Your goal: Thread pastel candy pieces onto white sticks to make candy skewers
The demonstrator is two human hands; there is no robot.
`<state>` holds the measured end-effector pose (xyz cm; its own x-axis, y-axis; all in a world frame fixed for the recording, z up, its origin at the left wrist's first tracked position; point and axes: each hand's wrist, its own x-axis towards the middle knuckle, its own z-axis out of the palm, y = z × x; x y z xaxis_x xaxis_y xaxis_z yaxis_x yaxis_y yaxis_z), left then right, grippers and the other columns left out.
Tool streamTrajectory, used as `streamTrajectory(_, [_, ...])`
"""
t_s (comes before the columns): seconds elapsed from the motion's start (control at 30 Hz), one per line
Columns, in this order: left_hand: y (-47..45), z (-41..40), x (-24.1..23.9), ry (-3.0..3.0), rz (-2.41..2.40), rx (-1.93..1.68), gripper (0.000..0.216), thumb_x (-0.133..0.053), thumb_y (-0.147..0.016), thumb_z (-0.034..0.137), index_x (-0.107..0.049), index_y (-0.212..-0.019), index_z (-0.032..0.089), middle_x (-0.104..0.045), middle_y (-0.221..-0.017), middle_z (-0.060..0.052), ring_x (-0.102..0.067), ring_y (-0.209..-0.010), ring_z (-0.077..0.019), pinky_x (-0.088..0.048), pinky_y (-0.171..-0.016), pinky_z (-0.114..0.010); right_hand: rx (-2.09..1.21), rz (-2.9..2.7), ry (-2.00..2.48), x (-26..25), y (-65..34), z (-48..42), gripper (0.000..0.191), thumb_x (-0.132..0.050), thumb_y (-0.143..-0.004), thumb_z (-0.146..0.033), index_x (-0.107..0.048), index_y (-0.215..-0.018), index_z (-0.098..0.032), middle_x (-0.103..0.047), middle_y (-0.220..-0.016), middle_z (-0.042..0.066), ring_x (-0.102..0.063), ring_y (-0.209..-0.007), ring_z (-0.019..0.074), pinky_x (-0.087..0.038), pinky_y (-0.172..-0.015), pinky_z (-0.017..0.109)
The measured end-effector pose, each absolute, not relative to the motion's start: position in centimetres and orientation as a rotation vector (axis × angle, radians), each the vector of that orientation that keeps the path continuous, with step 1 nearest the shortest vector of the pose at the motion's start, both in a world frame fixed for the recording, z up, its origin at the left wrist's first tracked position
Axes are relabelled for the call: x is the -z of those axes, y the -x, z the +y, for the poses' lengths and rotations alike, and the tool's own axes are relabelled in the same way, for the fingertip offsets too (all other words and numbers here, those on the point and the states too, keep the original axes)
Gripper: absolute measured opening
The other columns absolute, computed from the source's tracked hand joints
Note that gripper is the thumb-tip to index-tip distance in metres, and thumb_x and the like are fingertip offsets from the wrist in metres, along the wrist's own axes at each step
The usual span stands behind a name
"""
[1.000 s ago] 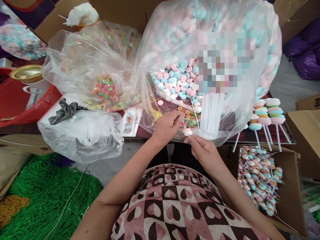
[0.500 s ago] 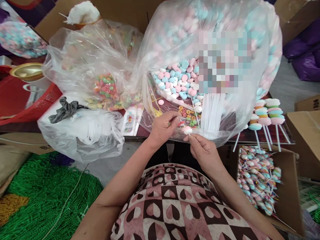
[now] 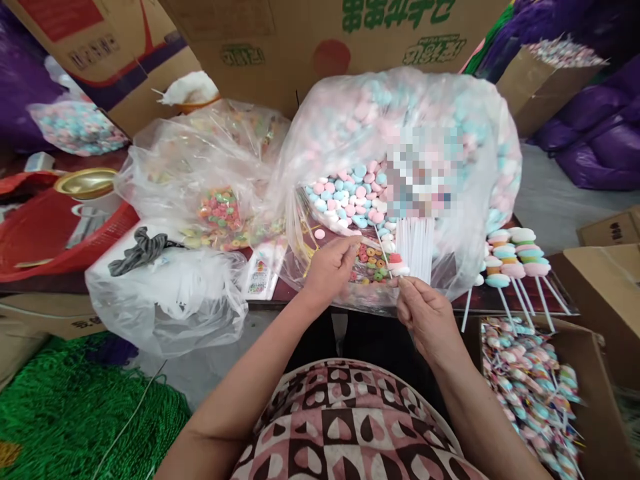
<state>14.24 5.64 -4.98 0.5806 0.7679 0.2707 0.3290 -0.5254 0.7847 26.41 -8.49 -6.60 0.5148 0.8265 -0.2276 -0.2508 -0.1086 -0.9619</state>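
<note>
My right hand (image 3: 427,310) pinches the low end of a candy skewer (image 3: 399,268), which carries a white and pink marshmallow with a red gummy piece above it. To its left, my left hand (image 3: 330,270) is closed, thumb and fingers together, over the edge of the gummy rings (image 3: 373,260). Anything between those fingertips is hidden. Behind both hands, pink, blue and white marshmallows (image 3: 350,197) spill from the mouth of a large clear bag (image 3: 310,133). A bundle of white sticks (image 3: 415,247) lies just beyond the right hand.
Finished marshmallow skewers (image 3: 517,257) lie at the table's right edge, above a cardboard box (image 3: 593,373) of wrapped ones. Leftward are a bag of gummy rings (image 3: 220,207), a bag of white plastic pieces (image 3: 175,287) and a red basket (image 3: 40,240). Green cord (image 3: 90,400) lies below.
The view has tilted up. My hands have moved apart, the right one shifting rightward with the skewer. The red gummy piece, earlier near my left fingers, now sits on the skewer above the marshmallow.
</note>
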Motion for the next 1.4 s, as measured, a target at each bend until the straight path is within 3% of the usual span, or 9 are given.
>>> streamTrajectory(0.23, [-20.3,11.3,4.9,-2.766,1.011,-0.25,0.029,-0.043,-0.088,0.007,-0.07,-0.097,0.014,-0.066,-0.108,-0.012,-0.058,-0.103,-0.0231,-0.045,-0.088,-0.034,-0.974,-0.5,1.381,6.7,-26.7,-8.4,0.031,-0.064,-0.085,-0.048,-0.064,-0.084,-0.017,-0.036,-0.043,-0.009,-0.027,-0.038,0.0054,-0.018,-0.039,0.02])
streamTrajectory(0.33, [-22.2,12.0,5.2,-2.868,1.039,-0.085,0.026,-0.045,-0.086,0.006,-0.067,-0.1,0.012,-0.063,-0.112,-0.014,-0.056,-0.105,-0.0261,-0.044,-0.084,-0.036,-0.959,-0.487,1.371,6.4,-26.9,-8.3,0.032,-0.066,-0.083,-0.049,-0.064,-0.085,-0.017,-0.036,-0.044,-0.009,-0.027,-0.038,0.0055,-0.018,-0.039,0.02])
streamTrajectory(0.63, [-21.6,11.5,4.8,-2.894,1.05,0.012,0.034,-0.046,-0.081,-0.003,-0.063,-0.107,0.011,-0.06,-0.116,-0.016,-0.059,-0.105,-0.0247,-0.046,-0.082,-0.034,-0.941,-0.513,1.378,6.0,-26.9,-8.2,0.032,-0.066,-0.082,-0.049,-0.065,-0.085,-0.017,-0.037,-0.044,-0.009,-0.029,-0.039,0.0064,-0.019,-0.039,0.021])
streamTrajectory(1.03, [-21.5,12.2,4.6,-2.802,1.024,-0.033,0.035,-0.048,-0.083,0.005,-0.066,-0.112,0.016,-0.067,-0.103,-0.014,-0.063,-0.098,-0.0255,-0.047,-0.081,-0.034,-0.957,-0.501,1.375,6.1,-26.6,-8.9,0.032,-0.066,-0.083,-0.048,-0.065,-0.087,-0.017,-0.037,-0.045,-0.009,-0.028,-0.039,0.0062,-0.017,-0.04,0.021])
streamTrajectory(1.13, [-20.0,12.2,5.1,-2.559,0.995,-0.37,0.027,-0.048,-0.09,0.018,-0.066,-0.111,0.017,-0.068,-0.105,-0.01,-0.062,-0.1,-0.0217,-0.047,-0.085,-0.033,-0.946,-0.495,1.381,6.2,-26.8,-9.0,0.033,-0.067,-0.082,-0.049,-0.065,-0.087,-0.017,-0.037,-0.043,-0.009,-0.027,-0.038,0.0063,-0.018,-0.039,0.021])
streamTrajectory(1.23, [-18.0,11.3,5.6,-1.893,0.917,-0.697,0.023,-0.056,-0.088,0.03,-0.068,-0.104,0.018,-0.069,-0.095,-0.004,-0.061,-0.084,-0.0145,-0.048,-0.077,-0.028,-0.96,-0.541,1.401,6.2,-26.7,-8.8,0.034,-0.065,-0.083,-0.051,-0.066,-0.086,-0.017,-0.035,-0.042,-0.009,-0.027,-0.038,0.0067,-0.017,-0.039,0.021])
streamTrajectory(1.3, [-16.8,10.2,5.7,-1.468,0.853,-0.685,0.027,-0.064,-0.082,0.038,-0.069,-0.1,0.018,-0.067,-0.086,-0.001,-0.056,-0.069,-0.0099,-0.046,-0.064,-0.024,-0.968,-0.575,1.417,6.0,-26.6,-8.5,0.034,-0.063,-0.084,-0.051,-0.067,-0.086,-0.017,-0.035,-0.042,-0.009,-0.026,-0.038,0.0069,-0.016,-0.04,0.022])
streamTrajectory(1.4, [-15.4,8.0,5.5,-1.073,0.78,-0.641,0.035,-0.076,-0.07,0.042,-0.07,-0.094,0.018,-0.065,-0.08,0.0,-0.052,-0.064,-0.0074,-0.042,-0.056,-0.021,-0.924,-0.575,1.421,5.5,-26.4,-7.7,0.032,-0.064,-0.083,-0.049,-0.069,-0.09,-0.018,-0.035,-0.043,-0.009,-0.027,-0.039,0.0071,-0.017,-0.04,0.022])
